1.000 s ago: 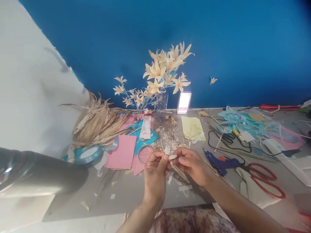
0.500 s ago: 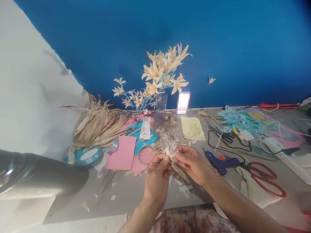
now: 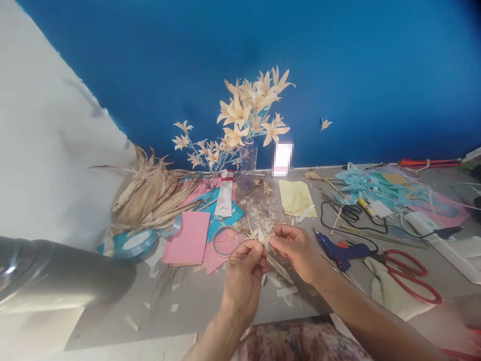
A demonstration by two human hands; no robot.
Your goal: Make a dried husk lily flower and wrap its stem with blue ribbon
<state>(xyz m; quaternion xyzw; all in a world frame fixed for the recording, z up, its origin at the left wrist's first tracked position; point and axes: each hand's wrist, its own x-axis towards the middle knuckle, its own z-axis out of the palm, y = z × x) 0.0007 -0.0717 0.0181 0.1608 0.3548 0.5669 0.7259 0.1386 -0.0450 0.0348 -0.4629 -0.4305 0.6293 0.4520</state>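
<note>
Between fingers [image 3: 281, 242], pale slender petals [image 3: 262, 236]

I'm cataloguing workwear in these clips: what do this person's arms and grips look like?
The left grip and right grip are bare, ungloved hands with no visible rings. Left forearm and right forearm show no sleeve, watch or bracelet.

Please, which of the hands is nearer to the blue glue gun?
Right. The right hand is left of the blue glue gun, not touching it; the left hand is farther left.
</note>
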